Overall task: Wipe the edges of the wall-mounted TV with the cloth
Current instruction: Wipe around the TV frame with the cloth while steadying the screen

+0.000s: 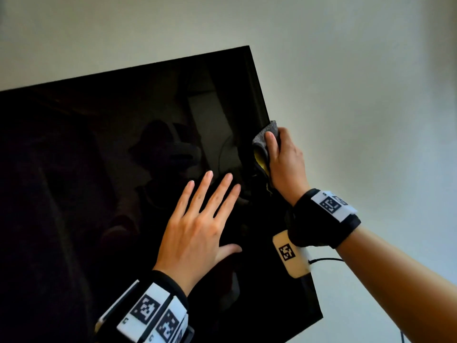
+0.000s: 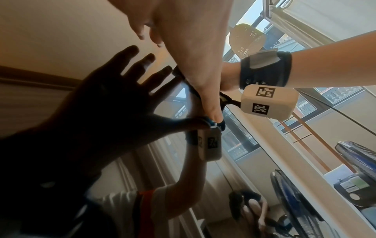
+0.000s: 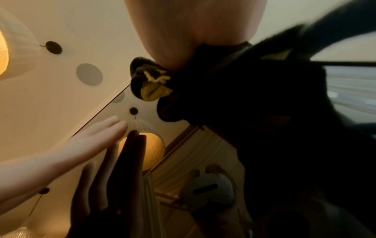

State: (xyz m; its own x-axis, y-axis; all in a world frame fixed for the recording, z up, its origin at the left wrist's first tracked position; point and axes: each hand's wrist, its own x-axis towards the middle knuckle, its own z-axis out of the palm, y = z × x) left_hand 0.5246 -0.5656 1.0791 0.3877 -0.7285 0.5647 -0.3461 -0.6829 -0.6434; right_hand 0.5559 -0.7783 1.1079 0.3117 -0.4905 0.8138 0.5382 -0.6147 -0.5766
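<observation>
The black wall-mounted TV [image 1: 99, 181] fills the left and middle of the head view, tilted, with its right edge running from top centre down to lower right. My right hand [image 1: 284, 159] grips a grey and yellow cloth [image 1: 264, 142] wrapped over that right edge, thumb on the screen side. In the right wrist view the cloth [image 3: 154, 83] bunches dark and yellow under my palm. My left hand [image 1: 197, 224] lies flat on the screen with fingers spread, just left of the edge; its dark reflection shows in the glass in the left wrist view, below the left hand [image 2: 193, 48].
A plain pale wall [image 1: 358, 82] surrounds the TV. A thin black cable [image 1: 326, 260] runs along the wall by my right wrist. The screen mirrors a room with windows, a fan and hanging lamps.
</observation>
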